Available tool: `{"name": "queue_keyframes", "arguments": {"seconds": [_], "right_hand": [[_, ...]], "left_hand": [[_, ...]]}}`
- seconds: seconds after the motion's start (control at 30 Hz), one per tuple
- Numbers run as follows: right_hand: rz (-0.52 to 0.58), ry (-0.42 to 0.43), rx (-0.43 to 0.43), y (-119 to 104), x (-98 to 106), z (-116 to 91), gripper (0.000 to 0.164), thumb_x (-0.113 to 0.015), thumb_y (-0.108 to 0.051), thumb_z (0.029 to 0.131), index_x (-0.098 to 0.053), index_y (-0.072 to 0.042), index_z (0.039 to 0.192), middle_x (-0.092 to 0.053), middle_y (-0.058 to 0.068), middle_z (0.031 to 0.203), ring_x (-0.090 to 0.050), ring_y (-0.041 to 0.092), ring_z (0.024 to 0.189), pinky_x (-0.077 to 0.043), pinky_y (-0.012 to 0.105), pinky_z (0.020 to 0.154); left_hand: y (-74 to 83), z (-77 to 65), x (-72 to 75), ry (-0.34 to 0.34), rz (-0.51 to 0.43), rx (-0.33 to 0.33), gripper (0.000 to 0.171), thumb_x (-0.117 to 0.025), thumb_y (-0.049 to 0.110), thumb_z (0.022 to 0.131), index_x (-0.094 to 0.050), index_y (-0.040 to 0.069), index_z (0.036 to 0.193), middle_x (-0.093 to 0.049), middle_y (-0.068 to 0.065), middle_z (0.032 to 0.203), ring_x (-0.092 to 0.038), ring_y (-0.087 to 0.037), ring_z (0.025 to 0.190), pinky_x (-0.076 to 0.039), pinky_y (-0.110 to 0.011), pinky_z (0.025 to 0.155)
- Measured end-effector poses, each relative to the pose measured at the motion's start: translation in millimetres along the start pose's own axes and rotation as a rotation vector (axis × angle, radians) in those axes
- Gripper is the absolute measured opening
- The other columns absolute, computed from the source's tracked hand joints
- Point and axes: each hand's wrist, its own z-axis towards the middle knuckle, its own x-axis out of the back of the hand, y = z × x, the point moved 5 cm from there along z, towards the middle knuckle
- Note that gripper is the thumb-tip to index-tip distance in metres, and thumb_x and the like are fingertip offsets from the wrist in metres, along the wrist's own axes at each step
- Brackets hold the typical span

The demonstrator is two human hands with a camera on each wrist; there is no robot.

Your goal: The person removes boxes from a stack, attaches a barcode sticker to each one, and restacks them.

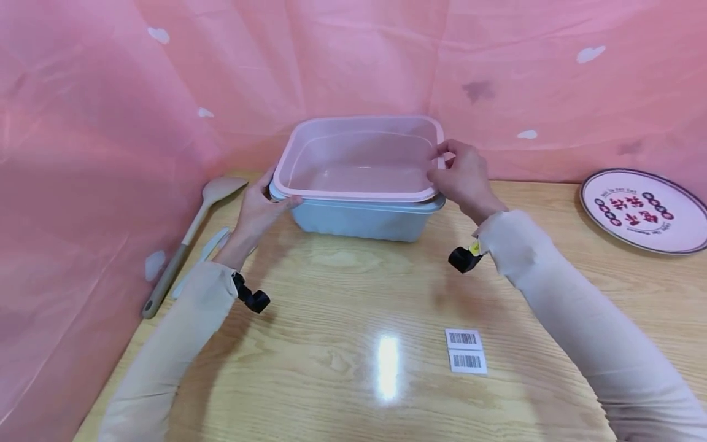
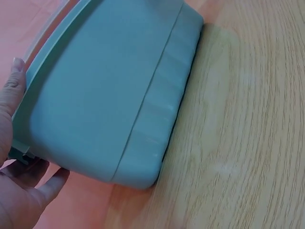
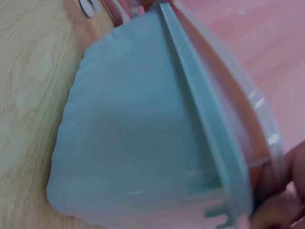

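A translucent pink plastic basin point(image 1: 364, 159) sits inside a light blue plastic basin point(image 1: 359, 218) on the wooden table. The pink rim stands a little above the blue rim, with a gap at the right end in the right wrist view. My left hand point(image 1: 258, 205) grips the left end of the blue basin point(image 2: 105, 86), thumb along its front rim and fingers under the lip. At the other end, my right hand point(image 1: 461, 178) pinches the pink basin's right rim between thumb and fingers. Part of that hand lies outside the right wrist view.
A long-handled spatula point(image 1: 193, 230) lies along the left wall, beside a pale blue utensil point(image 1: 207, 252) partly hidden by my left wrist. At the right stands a patterned oval plate point(image 1: 646, 212). Two barcode labels point(image 1: 466, 351) are on the table front. A pink curtain point(image 1: 364, 61) hangs close behind.
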Motion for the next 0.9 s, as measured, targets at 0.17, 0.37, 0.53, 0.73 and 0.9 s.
{"name": "queue_keyframes", "arguments": {"seconds": [0.17,0.37,0.53,0.73,0.9], "right_hand": [[0.242,0.012,-0.008,9.2,-3.3,7.7,0.021,-0.055,-0.004,0.087,-0.056,-0.006,0.108,-0.043,0.002,0.078,-0.043,0.01,0.064,-0.039,0.018,0.048],[0.56,0.083,0.011,14.5,-6.5,13.9,0.023,-0.049,0.009,0.082,-0.053,-0.004,0.1,-0.042,0.002,0.076,-0.04,0.01,0.058,-0.035,0.017,0.043],[0.73,0.097,0.01,18.9,-7.3,13.1,0.028,-0.047,0.014,0.079,-0.054,-0.001,0.101,-0.041,-0.001,0.067,-0.031,0.01,0.041,-0.025,0.021,0.033],[0.769,0.121,-0.006,21.0,-5.9,10.6,0.026,-0.05,0.012,0.08,-0.057,-0.002,0.101,-0.041,0.0,0.07,-0.032,0.011,0.042,-0.026,0.021,0.034],[0.862,0.143,0.024,18.4,-0.4,8.4,0.024,-0.05,0.013,0.08,-0.058,-0.003,0.097,-0.041,0.001,0.068,-0.029,0.012,0.035,-0.023,0.02,0.031]], "left_hand": [[0.0,0.2,-1.3,-0.016,-0.028,-0.018,0.091,-0.083,0.028,0.075,-0.033,0.018,0.15,-0.046,-0.005,0.148,-0.047,-0.017,0.129,-0.045,-0.017,0.092],[11.1,-2.5,-3.9,-0.003,-0.04,-0.049,0.077,-0.083,0.018,0.076,-0.046,0.006,0.142,-0.055,-0.016,0.137,-0.053,-0.015,0.109,-0.045,-0.017,0.082],[4.0,-0.2,-5.4,0.041,0.018,-0.081,0.057,-0.081,0.017,0.079,-0.057,0.004,0.13,-0.062,-0.009,0.117,-0.052,-0.01,0.097,-0.045,-0.019,0.08],[1.8,0.2,-8.1,0.038,0.002,-0.093,0.06,-0.08,0.023,0.08,-0.055,0.011,0.134,-0.06,-0.007,0.126,-0.054,-0.012,0.11,-0.046,-0.027,0.091],[3.2,1.3,-9.9,0.034,-0.017,-0.087,0.068,-0.079,0.022,0.081,-0.049,0.02,0.142,-0.053,-0.002,0.142,-0.049,-0.014,0.128,-0.041,-0.034,0.108]]}}
